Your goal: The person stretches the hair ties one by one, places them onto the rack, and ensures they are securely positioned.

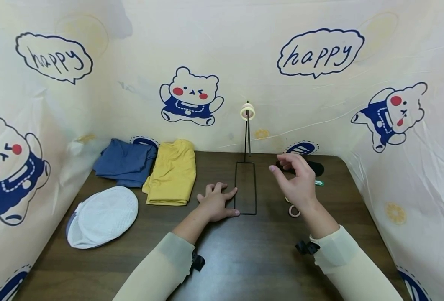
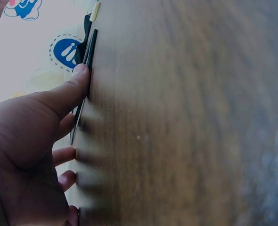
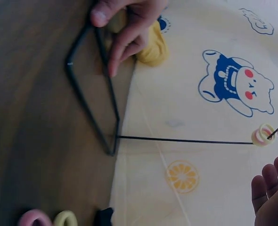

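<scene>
A black wire stand (image 1: pixel 256 188) has a flat rectangular base on the table and a thin upright with an arm on top. Pale yellow and pink rings (image 3: pixel 263 135) hang on that arm. My left hand (image 1: pixel 216 203) rests spread beside the base, thumb and a finger touching its left side wire. To the right of the stand, my right hand (image 1: pixel 298 184) is raised with loosely bent fingers and nothing in them. Below it lie a pink ring (image 3: pixel 34 218) and a pale yellow ring (image 3: pixel 66 219), partly hidden by the hand in the head view.
A folded blue cloth (image 1: pixel 125 162), a folded yellow cloth (image 1: pixel 173 173) and a white cap (image 1: pixel 103 217) lie on the left. Behind the right hand are a black object (image 1: pixel 316 168) and a small green item (image 1: pixel 319 183). A printed sheet covers the wall behind the table.
</scene>
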The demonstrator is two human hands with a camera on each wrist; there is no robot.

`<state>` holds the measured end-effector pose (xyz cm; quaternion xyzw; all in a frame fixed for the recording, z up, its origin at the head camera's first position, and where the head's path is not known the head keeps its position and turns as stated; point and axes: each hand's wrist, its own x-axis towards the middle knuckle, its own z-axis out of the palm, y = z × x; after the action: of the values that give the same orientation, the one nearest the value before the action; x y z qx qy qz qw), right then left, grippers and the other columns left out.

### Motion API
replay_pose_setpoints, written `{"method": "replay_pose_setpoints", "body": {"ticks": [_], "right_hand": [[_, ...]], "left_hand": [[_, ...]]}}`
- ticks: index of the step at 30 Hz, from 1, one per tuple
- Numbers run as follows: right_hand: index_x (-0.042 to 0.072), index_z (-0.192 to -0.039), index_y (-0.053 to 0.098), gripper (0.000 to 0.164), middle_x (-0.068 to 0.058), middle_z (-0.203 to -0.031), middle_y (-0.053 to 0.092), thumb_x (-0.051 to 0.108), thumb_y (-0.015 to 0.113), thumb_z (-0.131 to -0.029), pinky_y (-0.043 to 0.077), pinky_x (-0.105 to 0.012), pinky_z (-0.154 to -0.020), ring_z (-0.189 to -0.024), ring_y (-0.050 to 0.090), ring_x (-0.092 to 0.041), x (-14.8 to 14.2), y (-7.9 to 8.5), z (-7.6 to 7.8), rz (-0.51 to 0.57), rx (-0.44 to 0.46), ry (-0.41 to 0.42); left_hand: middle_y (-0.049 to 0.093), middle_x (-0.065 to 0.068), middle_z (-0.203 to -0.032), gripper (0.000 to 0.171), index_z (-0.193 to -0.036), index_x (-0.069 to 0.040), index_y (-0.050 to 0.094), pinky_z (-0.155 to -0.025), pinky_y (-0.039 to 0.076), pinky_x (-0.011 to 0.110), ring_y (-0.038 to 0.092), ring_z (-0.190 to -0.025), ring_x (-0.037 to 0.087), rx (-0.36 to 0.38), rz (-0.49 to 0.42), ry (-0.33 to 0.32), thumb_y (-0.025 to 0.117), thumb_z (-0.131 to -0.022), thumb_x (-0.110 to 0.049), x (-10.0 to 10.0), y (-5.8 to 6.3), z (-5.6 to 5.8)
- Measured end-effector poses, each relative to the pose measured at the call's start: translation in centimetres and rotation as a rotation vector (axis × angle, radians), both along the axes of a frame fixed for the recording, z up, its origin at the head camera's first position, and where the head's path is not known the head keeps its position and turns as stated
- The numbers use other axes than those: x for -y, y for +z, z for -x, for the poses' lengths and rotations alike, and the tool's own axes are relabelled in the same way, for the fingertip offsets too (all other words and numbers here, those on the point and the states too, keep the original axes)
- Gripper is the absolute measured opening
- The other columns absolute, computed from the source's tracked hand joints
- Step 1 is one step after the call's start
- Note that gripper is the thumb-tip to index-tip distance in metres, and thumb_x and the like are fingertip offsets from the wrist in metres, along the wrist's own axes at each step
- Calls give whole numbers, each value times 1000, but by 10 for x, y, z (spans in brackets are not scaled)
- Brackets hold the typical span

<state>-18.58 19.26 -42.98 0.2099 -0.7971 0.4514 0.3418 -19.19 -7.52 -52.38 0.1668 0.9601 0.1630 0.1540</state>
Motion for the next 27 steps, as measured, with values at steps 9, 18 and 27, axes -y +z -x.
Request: {"method": "replay_pose_setpoints", "body": {"ticks": [9,18,27], "right_hand": [[6,-114,75,35,-6,-106,70,2,87,-81,48,-26,-83,-92,63,-22,-28,-24,-20,-105,73,12],[9,-114,75,37,-6,-101,71,3,88,-80,48,-25,-81,-90,64,-20,-57,-50,-29,-186,135,-28],[6,-121,73,42,-6,-109,72,5,88,-82,55,-35,-81,-96,65,-27,-76,-66,-30,-279,296,-40]], "left_hand": [[24,4,-167,86,-162,-42,32,-99,27,70,19,-146,42,-14,6,-8,69,-89,-68,-1,3,-1],[23,3,-168,86,-162,-43,32,-99,27,68,18,-147,42,-2,11,-6,69,-89,-68,-2,2,-2],[23,2,-168,86,-162,-44,31,-97,28,67,18,-147,41,0,26,-4,68,-89,-69,-2,3,-1]]}}
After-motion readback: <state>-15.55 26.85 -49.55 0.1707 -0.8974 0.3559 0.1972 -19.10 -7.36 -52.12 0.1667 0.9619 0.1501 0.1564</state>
